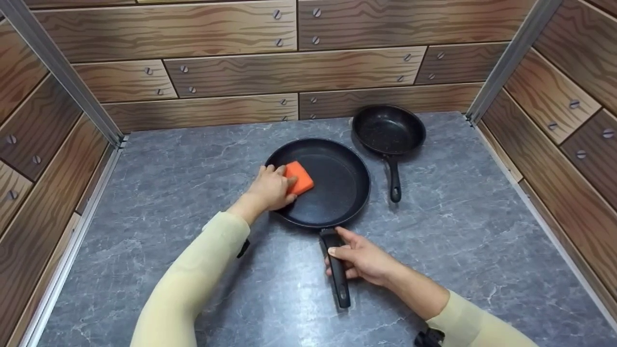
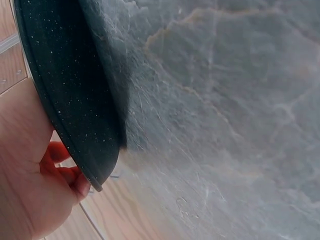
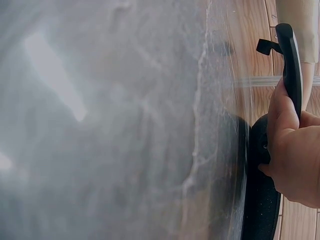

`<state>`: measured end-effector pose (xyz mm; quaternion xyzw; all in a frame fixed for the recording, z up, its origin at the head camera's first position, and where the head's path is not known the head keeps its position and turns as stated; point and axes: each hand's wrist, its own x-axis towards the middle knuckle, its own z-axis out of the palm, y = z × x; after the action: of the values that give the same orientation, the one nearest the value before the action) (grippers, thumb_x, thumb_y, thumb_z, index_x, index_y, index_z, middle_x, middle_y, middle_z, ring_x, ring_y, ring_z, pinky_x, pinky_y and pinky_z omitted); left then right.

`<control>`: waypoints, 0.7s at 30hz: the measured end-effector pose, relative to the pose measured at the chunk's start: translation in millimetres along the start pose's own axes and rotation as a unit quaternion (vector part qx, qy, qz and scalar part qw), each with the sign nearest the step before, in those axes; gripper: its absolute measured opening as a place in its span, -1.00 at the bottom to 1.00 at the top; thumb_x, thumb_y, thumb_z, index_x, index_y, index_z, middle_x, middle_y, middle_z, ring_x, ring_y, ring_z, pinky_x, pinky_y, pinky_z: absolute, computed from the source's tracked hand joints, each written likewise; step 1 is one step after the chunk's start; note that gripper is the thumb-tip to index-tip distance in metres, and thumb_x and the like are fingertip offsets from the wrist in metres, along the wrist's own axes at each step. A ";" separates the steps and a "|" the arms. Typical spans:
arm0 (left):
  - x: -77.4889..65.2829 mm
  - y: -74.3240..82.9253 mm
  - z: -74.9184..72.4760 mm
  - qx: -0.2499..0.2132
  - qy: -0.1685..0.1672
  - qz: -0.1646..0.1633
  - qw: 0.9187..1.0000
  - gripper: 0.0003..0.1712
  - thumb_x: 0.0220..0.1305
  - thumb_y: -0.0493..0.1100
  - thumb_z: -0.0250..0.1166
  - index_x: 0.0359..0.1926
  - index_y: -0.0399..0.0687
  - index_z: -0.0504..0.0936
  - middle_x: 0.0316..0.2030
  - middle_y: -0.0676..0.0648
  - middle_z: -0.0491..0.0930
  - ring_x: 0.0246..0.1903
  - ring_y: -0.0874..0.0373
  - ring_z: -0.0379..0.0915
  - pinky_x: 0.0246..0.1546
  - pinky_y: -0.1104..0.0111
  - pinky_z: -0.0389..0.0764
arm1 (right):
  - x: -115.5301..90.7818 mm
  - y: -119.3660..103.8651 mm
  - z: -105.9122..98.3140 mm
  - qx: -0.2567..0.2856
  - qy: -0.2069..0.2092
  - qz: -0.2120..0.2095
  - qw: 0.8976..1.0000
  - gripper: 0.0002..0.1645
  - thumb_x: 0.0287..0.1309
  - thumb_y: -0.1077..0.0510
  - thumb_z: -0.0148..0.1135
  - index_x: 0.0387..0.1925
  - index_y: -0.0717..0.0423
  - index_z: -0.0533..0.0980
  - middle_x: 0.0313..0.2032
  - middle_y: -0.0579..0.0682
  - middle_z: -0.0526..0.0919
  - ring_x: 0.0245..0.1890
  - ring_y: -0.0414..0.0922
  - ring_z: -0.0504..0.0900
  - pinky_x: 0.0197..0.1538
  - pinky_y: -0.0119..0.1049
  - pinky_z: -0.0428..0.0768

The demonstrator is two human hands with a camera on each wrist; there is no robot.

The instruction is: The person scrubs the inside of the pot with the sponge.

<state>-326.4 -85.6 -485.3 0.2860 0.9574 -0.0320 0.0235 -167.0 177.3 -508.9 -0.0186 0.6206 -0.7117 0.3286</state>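
At frame centre on the tabletop, keep the right hand clamped on the large pan's handle while the left hand, gripping the orange sponge, presses flat inside the large pan.

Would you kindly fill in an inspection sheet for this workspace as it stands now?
Surface: grey marbled countertop.
Job's things: large black pan flat on the counter; orange sponge inside it, at its left side.
Clutter: small black pan behind and right, handle toward the viewer.
Grippers: left hand holds the sponge; right hand grips the large pan's handle.
Cables: nothing seen.
Surroundings: wood-pattern walls with metal corner posts.
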 end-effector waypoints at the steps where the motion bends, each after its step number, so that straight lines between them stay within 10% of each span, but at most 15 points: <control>1: -1.1 0.3 0.0 -0.001 0.000 0.002 1.000 -0.41 0.49 0.22 0.26 0.37 0.07 0.63 0.39 -0.37 0.44 0.12 -0.33 0.43 0.18 -0.14 0.37 | 0.1 0.1 -0.1 0.000 0.000 0.000 1.000 0.09 0.52 0.19 0.19 0.69 0.21 -0.33 -0.22 0.11 0.72 -0.28 -0.05 0.80 -0.27 -0.23 0.77; 21: -18.5 4.9 -5.9 -0.032 -0.010 0.060 0.998 -0.48 0.43 0.23 0.31 0.22 0.09 0.75 0.15 -0.26 0.58 -0.03 -0.32 0.50 0.13 -0.19 0.47 | 1.6 0.3 -1.9 0.003 0.002 0.002 1.000 0.13 0.51 0.19 0.21 0.69 0.24 -0.35 -0.21 0.14 0.73 -0.27 -0.03 0.81 -0.24 -0.20 0.78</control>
<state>-308.4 -91.2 -478.6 0.3415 0.9388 -0.0029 0.0444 -169.0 178.2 -510.2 -0.0151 0.6191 -0.7128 0.3293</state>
